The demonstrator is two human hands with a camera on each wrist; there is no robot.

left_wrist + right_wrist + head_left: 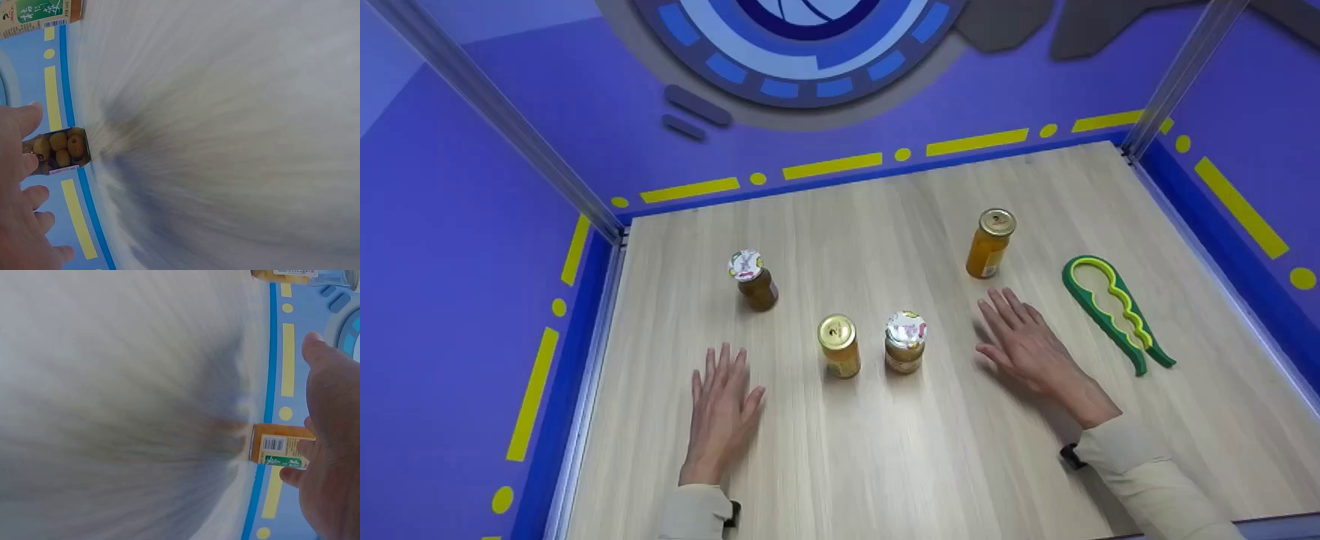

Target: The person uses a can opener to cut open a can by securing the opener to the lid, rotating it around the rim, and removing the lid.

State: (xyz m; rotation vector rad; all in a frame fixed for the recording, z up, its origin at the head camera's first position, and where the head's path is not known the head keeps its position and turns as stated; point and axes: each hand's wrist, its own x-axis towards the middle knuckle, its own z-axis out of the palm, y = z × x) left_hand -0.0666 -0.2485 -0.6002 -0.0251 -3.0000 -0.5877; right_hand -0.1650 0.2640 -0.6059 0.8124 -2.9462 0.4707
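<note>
My left hand point(721, 412) is over the left part of the table with straight fingers, holding nothing. Beyond its fingertips stands a dark jar point(759, 289) with a patterned white lid; the left wrist view shows round olive-like fruit in a jar point(59, 147). On the right, my right hand point(1024, 345) is likewise straight-fingered and holds nothing. Just past its fingers is an orange jar point(984, 253) with a gold lid. Between the hands stand a gold-lidded yellow jar point(844, 360) and a jar with a patterned white lid point(904, 354). All the jars are upright and lidded.
A green jar opener point(1099, 311) with a scalloped yellow-green inner edge lies right of my right hand. The wooden table point(840, 465) is bounded by blue panels point(450, 285) at the left, back and right, with metal posts at the corners.
</note>
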